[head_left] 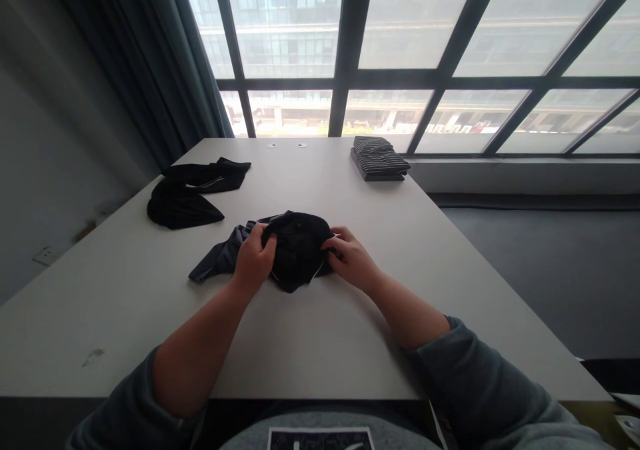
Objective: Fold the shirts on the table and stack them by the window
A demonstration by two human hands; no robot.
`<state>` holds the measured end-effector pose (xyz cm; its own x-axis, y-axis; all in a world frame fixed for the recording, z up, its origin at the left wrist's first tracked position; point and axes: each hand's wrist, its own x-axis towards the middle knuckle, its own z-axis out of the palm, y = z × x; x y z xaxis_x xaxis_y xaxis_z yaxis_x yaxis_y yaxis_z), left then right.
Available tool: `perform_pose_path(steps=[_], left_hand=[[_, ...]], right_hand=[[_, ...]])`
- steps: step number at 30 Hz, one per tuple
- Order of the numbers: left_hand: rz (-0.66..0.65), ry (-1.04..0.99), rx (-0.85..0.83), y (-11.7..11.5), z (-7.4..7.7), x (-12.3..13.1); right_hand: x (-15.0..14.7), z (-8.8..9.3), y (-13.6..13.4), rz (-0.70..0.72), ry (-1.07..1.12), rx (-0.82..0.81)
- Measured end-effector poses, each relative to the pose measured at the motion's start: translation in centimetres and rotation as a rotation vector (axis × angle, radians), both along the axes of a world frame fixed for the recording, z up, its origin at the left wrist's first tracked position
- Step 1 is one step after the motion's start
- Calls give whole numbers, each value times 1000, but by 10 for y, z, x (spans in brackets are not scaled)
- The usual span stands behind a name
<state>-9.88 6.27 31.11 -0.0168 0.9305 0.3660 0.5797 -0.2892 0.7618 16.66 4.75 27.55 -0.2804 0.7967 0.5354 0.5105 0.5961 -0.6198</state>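
Though dark, a rumpled garment (297, 253) with white lines.

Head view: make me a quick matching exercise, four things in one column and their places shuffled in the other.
Column one
1. Striped folded stack
2. Curtain
3. Black and blue-grey garment
4. Plain black cloth

Column two
A. Between the left hand and the right hand
B. Near the far right corner of the table
C. On the table's left side
D. Hanging left of the window

Pairs: 1-B, 2-D, 3-A, 4-C
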Motion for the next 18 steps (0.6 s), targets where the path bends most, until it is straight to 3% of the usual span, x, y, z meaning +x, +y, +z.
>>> perform_pose_path(steps=[4, 8, 14, 18], left_hand=[[64, -130, 24, 6, -2, -5], [9, -105, 128, 6, -7, -7], [-261, 62, 283, 6, -8, -10], [-442, 269, 263, 8, -9, -11]], right_hand=[[2, 1, 4, -136, 62, 3], [4, 2, 8, -276, 188, -26], [10, 4, 11, -444, 323, -68], [13, 3, 13, -518, 411, -100]])
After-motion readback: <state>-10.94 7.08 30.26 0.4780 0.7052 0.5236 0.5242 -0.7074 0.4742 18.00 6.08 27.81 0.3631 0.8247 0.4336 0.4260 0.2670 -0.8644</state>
